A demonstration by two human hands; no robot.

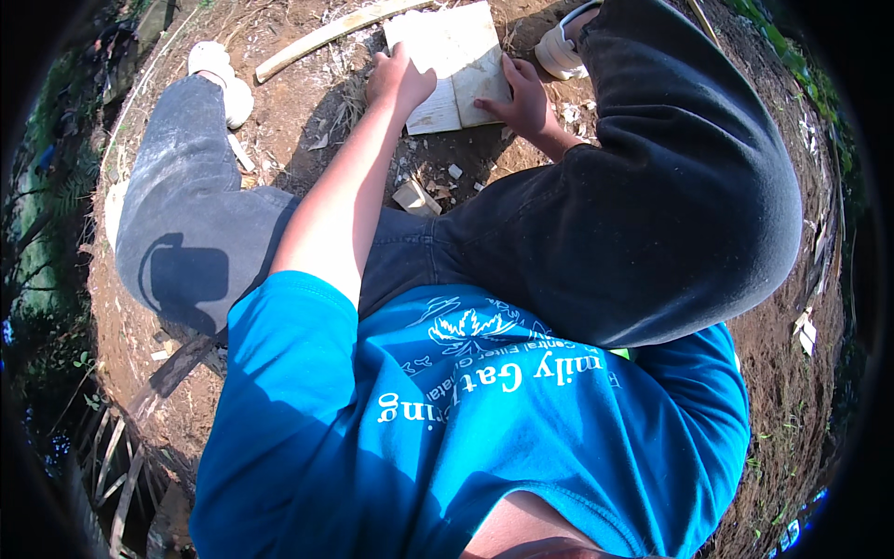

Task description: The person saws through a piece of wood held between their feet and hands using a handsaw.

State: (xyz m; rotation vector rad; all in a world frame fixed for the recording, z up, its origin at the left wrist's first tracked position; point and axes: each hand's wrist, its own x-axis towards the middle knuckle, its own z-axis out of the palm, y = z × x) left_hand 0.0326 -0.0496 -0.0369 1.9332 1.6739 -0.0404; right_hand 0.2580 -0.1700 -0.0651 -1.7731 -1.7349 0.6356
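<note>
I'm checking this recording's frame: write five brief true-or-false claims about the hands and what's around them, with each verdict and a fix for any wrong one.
1. The left hand touches the pale panel. True.
2. The right hand is resting on a knee. False: it holds the panel at its right side, thumb on top.
3. A long, curved piece of wood lies on the ground. True.
4. The shoes are black. False: they are white.
5. A small wooden offcut lies on the ground between the panel and the person's body. True.
</note>
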